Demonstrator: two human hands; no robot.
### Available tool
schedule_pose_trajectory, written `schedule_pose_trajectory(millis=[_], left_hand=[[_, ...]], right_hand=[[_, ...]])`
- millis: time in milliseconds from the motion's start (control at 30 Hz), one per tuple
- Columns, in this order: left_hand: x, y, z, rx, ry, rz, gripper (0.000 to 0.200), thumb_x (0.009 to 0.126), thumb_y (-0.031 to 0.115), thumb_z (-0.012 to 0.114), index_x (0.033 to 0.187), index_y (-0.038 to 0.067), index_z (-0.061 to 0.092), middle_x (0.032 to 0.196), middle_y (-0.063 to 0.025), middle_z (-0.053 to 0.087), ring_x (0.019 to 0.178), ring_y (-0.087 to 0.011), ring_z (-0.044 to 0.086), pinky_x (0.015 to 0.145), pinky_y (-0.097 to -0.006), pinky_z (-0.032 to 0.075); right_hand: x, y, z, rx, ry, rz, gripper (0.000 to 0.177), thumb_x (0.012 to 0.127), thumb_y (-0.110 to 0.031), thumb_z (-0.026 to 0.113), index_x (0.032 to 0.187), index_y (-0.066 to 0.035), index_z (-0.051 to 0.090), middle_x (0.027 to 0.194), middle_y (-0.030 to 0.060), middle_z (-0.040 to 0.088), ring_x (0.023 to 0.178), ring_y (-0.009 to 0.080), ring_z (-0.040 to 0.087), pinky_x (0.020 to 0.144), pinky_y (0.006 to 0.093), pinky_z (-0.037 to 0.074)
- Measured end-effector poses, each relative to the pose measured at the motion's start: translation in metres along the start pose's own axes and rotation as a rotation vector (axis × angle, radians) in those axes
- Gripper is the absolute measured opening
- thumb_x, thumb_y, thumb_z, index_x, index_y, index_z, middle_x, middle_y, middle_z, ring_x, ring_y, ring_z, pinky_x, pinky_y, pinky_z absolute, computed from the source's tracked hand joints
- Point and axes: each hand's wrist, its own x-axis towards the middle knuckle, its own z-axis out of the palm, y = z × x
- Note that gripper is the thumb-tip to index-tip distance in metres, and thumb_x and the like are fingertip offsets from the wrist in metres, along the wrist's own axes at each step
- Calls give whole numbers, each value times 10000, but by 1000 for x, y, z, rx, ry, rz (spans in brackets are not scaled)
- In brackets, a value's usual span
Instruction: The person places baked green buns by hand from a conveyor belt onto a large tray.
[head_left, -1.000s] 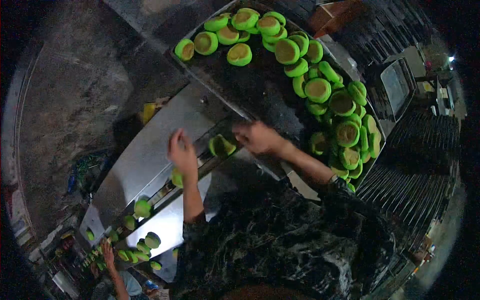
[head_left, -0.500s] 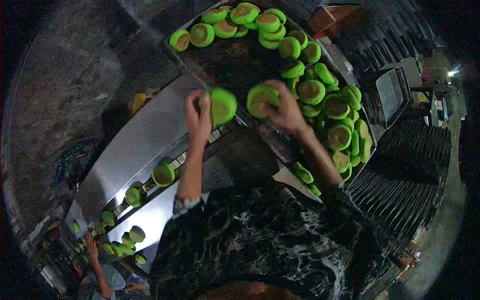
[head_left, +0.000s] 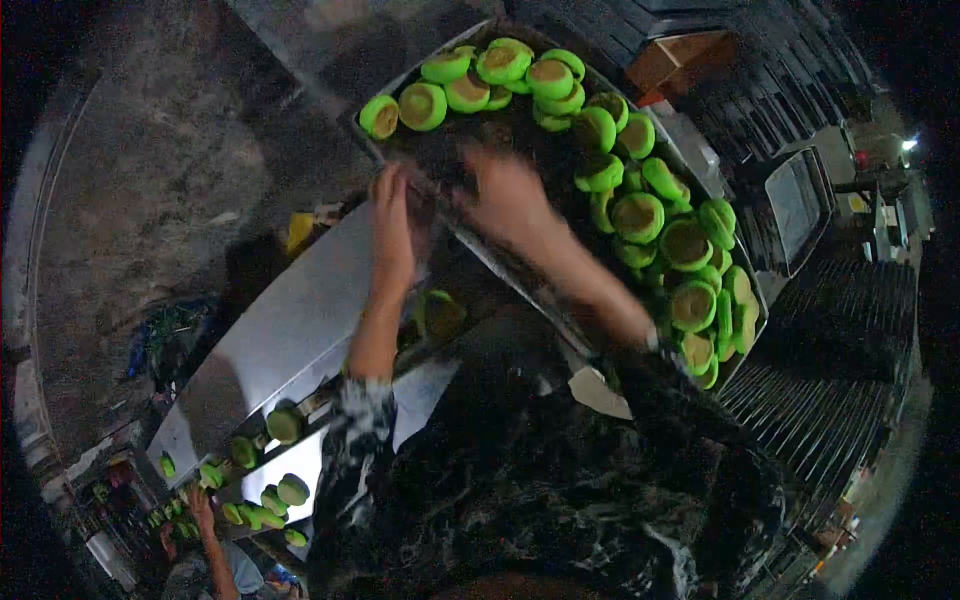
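My left hand is over the near-left edge of a dark tray, its fingers stretched out and no bun showing in it. Motion blurs my right hand, close by on the right over the same edge; its fingers are smeared. Green round buns with browned flat faces lie heaped along the tray's far and right sides. Below the hands, beside my left forearm, one green bun sits in shadow on the conveyor line.
A long metal panel slopes down to the left beside the conveyor. More green buns ride farther down it. At the lower left, another person's hand reaches among buns. Stacked dark racks and an upright tray stand at right.
Both hands held a green bun before; neither shows one now. The right hand moved left towards the left hand. A bun now lies below them. The view shifted slightly.
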Motion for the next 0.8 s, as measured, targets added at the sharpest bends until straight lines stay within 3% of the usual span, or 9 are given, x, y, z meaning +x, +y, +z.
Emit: schedule_pose_trajectory(millis=[67,167,233,333,433,567,667,767,800], left_hand=[[84,-21,57,350,-99,144,460,823,112,522,1240,-1,366,1234,-221,374,1141,-381,380,950,-433,337],[135,-19,89,530,-180,122,613,767,86,587,1300,2,296,1276,-241,315,1140,-425,367,933,-443,361],[129,-4,85,537,-230,25,663,739,101,628,1303,7,294,1283,-250,304,1128,-445,370,914,-449,380],[71,23,65,70,-235,-74,625,731,153,641,1270,17,354,1211,-250,408,1073,-421,440,892,-436,396],[-24,60,1,-383,-174,-181,488,772,91,576,1239,35,444,1159,-185,532,1072,-306,512,911,-354,390],[-180,36,-36,102,235,-198,428,755,79,566,1165,-16,488,1157,-230,496,1090,-396,460,883,-448,394],[-268,-38,-28,489,-499,32,415,795,221,560,1107,-49,514,1206,-237,445,1140,-401,405,887,-491,381],[-239,-10,-62,313,-249,78,451,822,290,546,1133,-34,498,1217,-235,434,1139,-396,408,897,-499,376],[-224,-5,-72,318,-278,-110,467,828,302,541,1154,-26,480,1213,-234,438,1158,-395,390,920,-493,360]], right_hand=[[99,52,-6,-571,478,-215,929,622,-308,735,1356,-103,204,1230,263,413,1187,395,361,962,442,342],[211,170,-10,-495,161,-467,837,631,-294,724,1337,-135,303,1212,173,481,1167,318,421,932,399,393],[204,170,-9,-519,72,-431,788,653,-291,703,1327,-140,324,1172,157,514,1121,300,464,892,394,420],[135,129,-19,-591,-127,-257,663,715,-259,644,1297,-118,360,1041,163,585,943,302,573,782,405,471],[44,114,-22,-128,-54,-198,523,760,-279,621,1207,-80,438,940,167,601,863,323,590,771,401,471],[-82,54,5,326,-25,-322,465,780,-247,628,1155,-29,459,1026,194,544,927,333,563,803,374,457],[-111,12,64,447,7,-349,389,826,-219,558,1144,-15,469,1123,229,479,970,372,530,847,383,438],[-106,22,126,18,-349,-96,354,865,-226,472,1154,-21,473,1105,245,485,966,398,520,858,405,433],[-109,30,136,17,-345,-98,354,865,-226,472,1154,-21,473,1105,245,485,966,398,520,858,405,433]])
